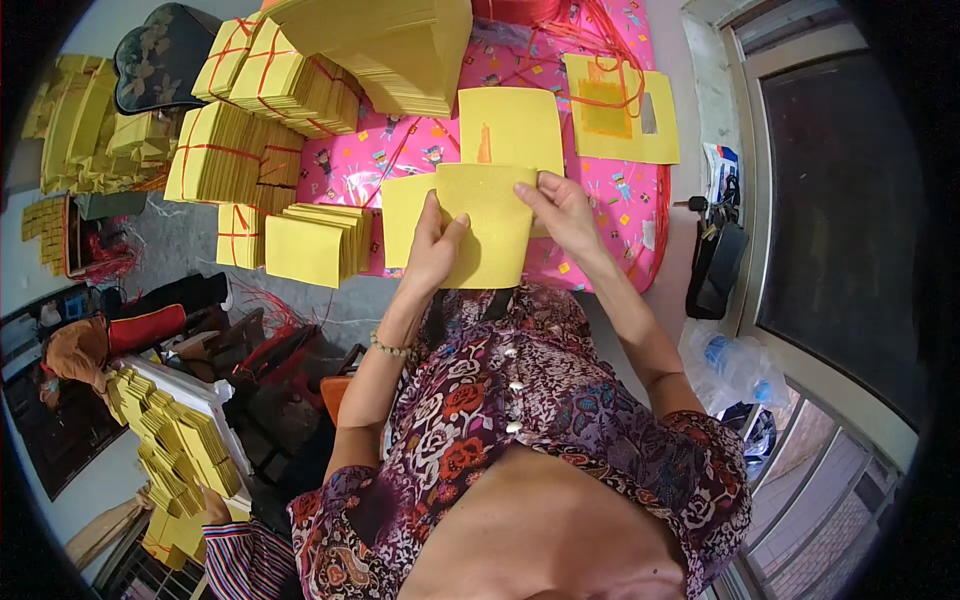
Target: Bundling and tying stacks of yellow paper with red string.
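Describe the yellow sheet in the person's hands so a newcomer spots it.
Find the pink printed table cover. At its near edge, beyond the floral blouse, look between the left hand and right hand. The yellow sheet there overlaps one sheet at left and an orange-marked sheet beyond, but only it is gripped by both hands.

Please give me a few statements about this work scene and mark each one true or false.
1. The left hand and right hand hold the same yellow sheet. True.
2. The table covering is plain blue. False: the patterned cloth is pink.
3. Red bands cross some of the yellow stacks at the left. True.
4. The right arm wears beads. False: the beaded bracelet is on the left forearm.
5. Another person's striped sleeve shows at the lower left. True.
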A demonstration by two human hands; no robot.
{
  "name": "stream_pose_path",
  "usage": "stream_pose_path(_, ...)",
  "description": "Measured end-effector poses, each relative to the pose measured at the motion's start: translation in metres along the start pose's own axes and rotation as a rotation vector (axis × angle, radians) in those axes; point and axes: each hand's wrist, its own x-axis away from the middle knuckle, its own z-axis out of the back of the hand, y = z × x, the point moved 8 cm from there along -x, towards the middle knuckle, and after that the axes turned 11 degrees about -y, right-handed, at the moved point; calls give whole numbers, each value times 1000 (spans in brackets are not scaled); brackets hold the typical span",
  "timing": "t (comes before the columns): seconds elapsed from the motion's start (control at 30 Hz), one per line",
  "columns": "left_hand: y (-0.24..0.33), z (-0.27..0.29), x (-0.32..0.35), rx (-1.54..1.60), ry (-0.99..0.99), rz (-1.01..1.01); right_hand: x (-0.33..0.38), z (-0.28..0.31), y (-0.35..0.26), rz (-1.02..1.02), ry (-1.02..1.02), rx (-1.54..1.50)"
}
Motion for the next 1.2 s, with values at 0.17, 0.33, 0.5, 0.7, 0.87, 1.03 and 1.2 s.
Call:
stream_pose_path(0.17,2,-1,6,69,4,-10,-7,4,-2,11,-22,102)
stream_pose_path(0.33,2,3,14,43,12,-3,-10,5,-8,101,70,121)
stream_pose_path(0.5,8,10,20,215,49,0,1,-22,-10,-111,-97,54)
stream_pose_path(0.7,9,20,27,224,102,-12,18,-44,27,-291,-312,134)
stream_pose_path(0.87,0,37,37,259,176,-13,21,-52,56,-286,-324,124)
stream_pose_path(1.03,-30,62,56,313,292,23,24,-73,75,-309,-386,222)
stream_pose_path(1.2,-40,85,69,372,338,24,27,-87,88,-373,-459,283)
